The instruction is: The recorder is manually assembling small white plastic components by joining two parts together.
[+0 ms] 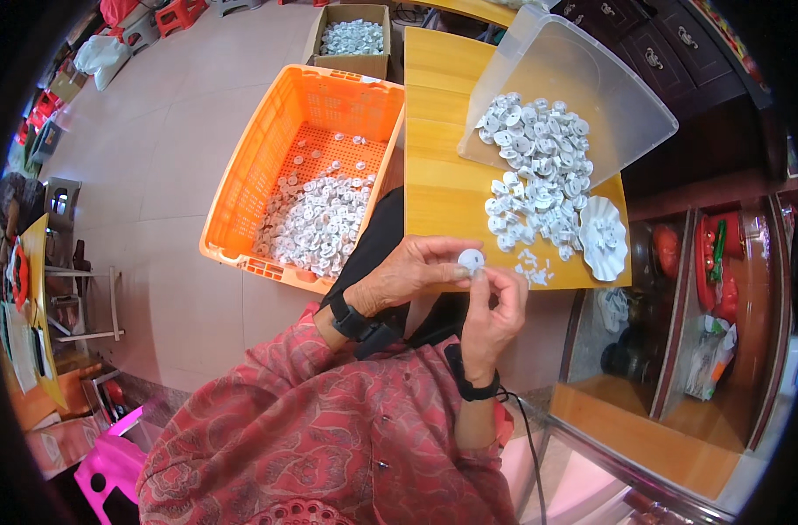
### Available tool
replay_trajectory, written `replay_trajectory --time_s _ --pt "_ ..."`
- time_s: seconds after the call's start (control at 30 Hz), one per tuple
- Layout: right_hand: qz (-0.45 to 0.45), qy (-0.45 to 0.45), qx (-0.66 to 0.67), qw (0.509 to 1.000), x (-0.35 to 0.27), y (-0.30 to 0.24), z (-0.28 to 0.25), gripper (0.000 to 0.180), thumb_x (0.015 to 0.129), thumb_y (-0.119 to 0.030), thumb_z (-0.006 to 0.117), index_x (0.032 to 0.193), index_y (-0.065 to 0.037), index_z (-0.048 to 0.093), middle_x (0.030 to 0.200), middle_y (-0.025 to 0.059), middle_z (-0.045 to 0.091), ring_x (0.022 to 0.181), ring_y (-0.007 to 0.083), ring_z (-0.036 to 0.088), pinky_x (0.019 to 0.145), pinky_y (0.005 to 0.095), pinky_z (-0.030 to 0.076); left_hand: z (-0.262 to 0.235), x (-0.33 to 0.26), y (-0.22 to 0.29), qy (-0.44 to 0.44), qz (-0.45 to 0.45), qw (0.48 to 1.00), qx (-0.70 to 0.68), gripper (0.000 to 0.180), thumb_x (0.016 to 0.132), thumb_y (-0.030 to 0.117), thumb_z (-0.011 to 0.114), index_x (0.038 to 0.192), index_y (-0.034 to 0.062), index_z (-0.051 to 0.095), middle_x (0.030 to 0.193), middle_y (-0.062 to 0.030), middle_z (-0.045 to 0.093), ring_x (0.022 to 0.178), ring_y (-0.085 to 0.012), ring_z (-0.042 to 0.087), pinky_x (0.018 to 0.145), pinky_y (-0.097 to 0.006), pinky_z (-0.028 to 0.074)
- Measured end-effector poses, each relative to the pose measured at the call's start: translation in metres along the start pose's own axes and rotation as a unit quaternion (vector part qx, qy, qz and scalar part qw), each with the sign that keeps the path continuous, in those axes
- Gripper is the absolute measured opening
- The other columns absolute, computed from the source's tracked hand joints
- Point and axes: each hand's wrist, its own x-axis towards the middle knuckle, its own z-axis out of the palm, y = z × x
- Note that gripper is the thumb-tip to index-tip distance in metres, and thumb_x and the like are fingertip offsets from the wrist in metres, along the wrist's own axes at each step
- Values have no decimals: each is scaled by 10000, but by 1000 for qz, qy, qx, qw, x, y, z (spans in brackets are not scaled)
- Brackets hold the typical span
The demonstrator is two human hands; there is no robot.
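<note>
"White plastic, by the look of it, that round piece (471, 260). Where is it exactly?"

"Up in the person's fingers, over the near edge of the table (438, 105), toward the table's left corner."

"Which hand has it?"

"Both. The left hand (416, 269) has its grip closed on the piece, thumb below and forefinger above. The right hand (493, 311) pinches at its lower edge; the fingertips hide what lies between them."

"And on the table?"

"A heap of similar white parts (548, 157), partly inside a clear plastic bin (613, 92) that lies tipped on its side across the table's far right part. The heap spreads out of the bin's mouth toward the table's near edge, where some small white bits (534, 267) are scattered. By the table's right edge stands a white scalloped dish (605, 268) with a few small pieces in it."

"What about the orange thing?"

"That's a crate (266, 171), on the floor just left of the table, with many more white parts (316, 223) piled mostly at its near end. Off the table's far left corner, a cardboard box (355, 66) holds another load. Right of the table, there are open shelves (644, 429) with red items (723, 262) on them."
</note>
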Motion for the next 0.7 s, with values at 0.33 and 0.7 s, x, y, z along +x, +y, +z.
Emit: replay_trajectory --time_s 0.33,0.7 --pt "-62 -13 -47 997 3 -3 -1 82 883 -7 690 948 -9 639 987 140 619 933 281 628 822 375 510 -2 -2 3 20 -9 999 37 415 945 75 672 1347 40 574 1198 -71 667 1069 -139 651 917 -321 575" --pt "-94 -24 -71 993 4 -2 -2 65 884 5 669 934 -6 629 955 137 605 915 306 618 797 395 508 -3 -2 2 22 -28 999 28 393 970 137 656 1340 21 591 1138 -57 677 926 -113 664 891 -279 565"
